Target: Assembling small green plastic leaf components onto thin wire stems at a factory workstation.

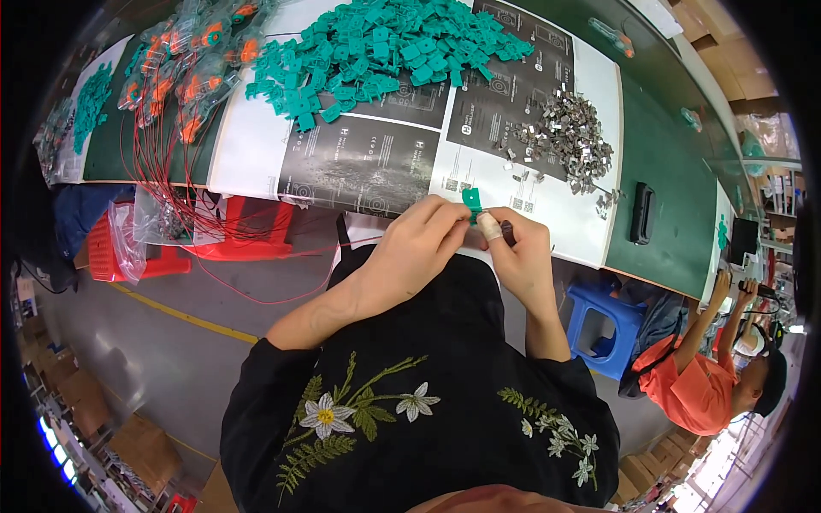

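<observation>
The left hand [421,238] has its fingers bent together, pinching a small green plastic piece [472,200] at the near edge of the table [663,154]. The right hand [523,255], its thumb wrapped in pale tape [489,226], meets it there, curled around a dark object [508,232] too hidden to identify. Beyond the 2 hands, printed sheets [363,162] bear a heap of green pieces [376,56] and, to the right, small metal parts [575,141]. Farther right rests a black case [643,214].

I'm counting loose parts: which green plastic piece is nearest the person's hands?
The lone green plastic piece at the fingertips of the left hand and right hand; those in the large green heap lie farther back.
</observation>
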Motion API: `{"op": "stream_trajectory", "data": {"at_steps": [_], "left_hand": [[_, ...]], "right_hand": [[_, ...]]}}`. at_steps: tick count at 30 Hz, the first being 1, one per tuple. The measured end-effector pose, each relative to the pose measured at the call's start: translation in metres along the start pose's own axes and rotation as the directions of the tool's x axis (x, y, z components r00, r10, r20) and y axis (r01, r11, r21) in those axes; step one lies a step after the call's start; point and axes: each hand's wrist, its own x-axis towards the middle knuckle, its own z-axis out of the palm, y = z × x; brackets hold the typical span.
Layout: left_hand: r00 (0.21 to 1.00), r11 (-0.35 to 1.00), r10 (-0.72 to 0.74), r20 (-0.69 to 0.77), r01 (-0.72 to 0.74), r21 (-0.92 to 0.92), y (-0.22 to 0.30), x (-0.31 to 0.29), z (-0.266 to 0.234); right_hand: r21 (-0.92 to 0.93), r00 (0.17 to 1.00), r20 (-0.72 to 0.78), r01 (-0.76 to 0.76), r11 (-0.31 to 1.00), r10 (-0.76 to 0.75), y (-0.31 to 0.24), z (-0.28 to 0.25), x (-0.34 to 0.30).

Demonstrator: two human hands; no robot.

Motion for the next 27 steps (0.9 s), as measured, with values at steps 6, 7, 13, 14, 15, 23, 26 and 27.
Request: {"op": "stream_trajectory", "data": {"at_steps": [6,7,13,14,15,23,26,27], "left_hand": [[0.999,1.0,-0.01,-0.051,0.011,0.027,0.003,-0.003,0.003],[0.998,0.999,-0.025,-0.055,0.027,0.031,0.004,-0.003,0.003],[0.99,0.998,-0.066,-0.124,0.064,-0.02,-0.004,-0.005,0.008],[0.989,0.995,-0.099,-0.111,0.095,-0.041,-0.003,-0.005,0.006],[0.986,0.99,-0.13,-0.1,0.124,-0.063,-0.003,-0.005,0.004],[0.901,0.868,-0.434,0.002,0.419,-0.266,-0.002,-0.006,-0.012],[0.909,0.875,-0.418,-0.011,0.399,-0.275,-0.004,-0.009,-0.01],[0.917,0.884,-0.396,-0.038,0.37,-0.284,-0.004,-0.01,-0.008]], "right_hand": [[-0.181,0.971,-0.09,0.203,0.962,-0.221,-0.002,0.013,-0.004],[-0.164,0.968,-0.096,0.213,0.963,-0.23,-0.002,0.015,-0.004],[-0.089,0.968,-0.126,0.208,0.974,-0.218,-0.006,0.022,-0.001],[-0.086,0.968,-0.127,0.205,0.975,-0.214,-0.006,0.021,0.0],[-0.029,0.979,-0.118,0.167,0.986,-0.169,-0.005,0.02,0.0],[0.082,0.99,-0.112,0.096,0.992,-0.087,0.006,0.021,-0.002],[0.114,0.986,-0.133,0.118,0.986,-0.103,0.007,0.027,-0.004],[0.144,0.986,-0.14,0.113,0.983,-0.093,0.007,0.029,-0.005]]}}
